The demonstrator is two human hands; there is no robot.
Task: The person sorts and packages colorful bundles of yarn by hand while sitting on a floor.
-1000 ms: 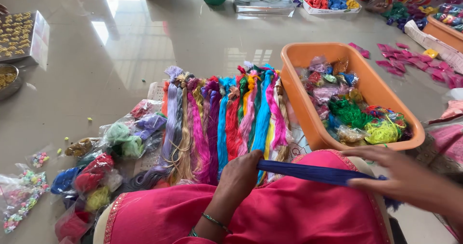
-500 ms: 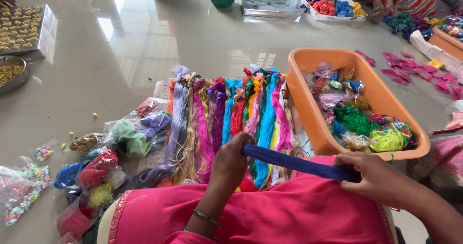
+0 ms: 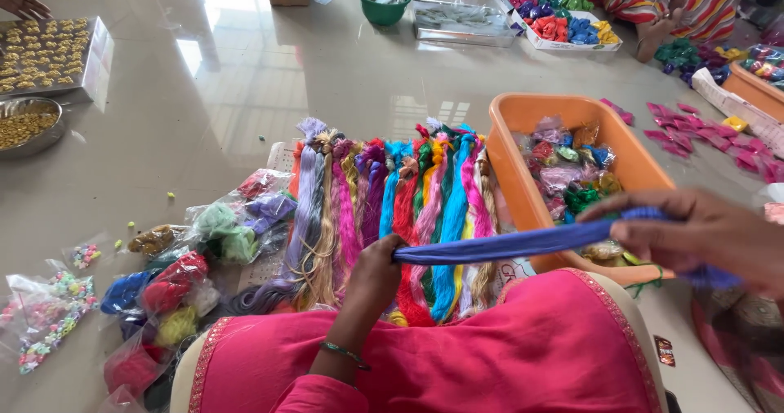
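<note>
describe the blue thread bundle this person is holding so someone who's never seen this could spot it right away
Start at the orange tub on the floor. Just in front of it, the blue thread skein is stretched taut between the left hand and right hand. Unlike the colourful skeins lying flat, it is off the floor.

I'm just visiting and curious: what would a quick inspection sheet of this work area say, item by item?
Surface: glossy tiled floor, with window glare.
Job's things: blue thread skein stretched taut between both hands, above a row of coloured skeins laid side by side.
Clutter: orange tub of bagged threads; plastic bags of thread at left; bags of beads; loose pink pieces.
Grippers: left hand grips one end of the skein; right hand pinches the other.
Cables: nothing seen.
Surroundings: green bowl, tray of golden pieces, metal bowl, box of coloured bundles, another person's hand at top left.
</note>
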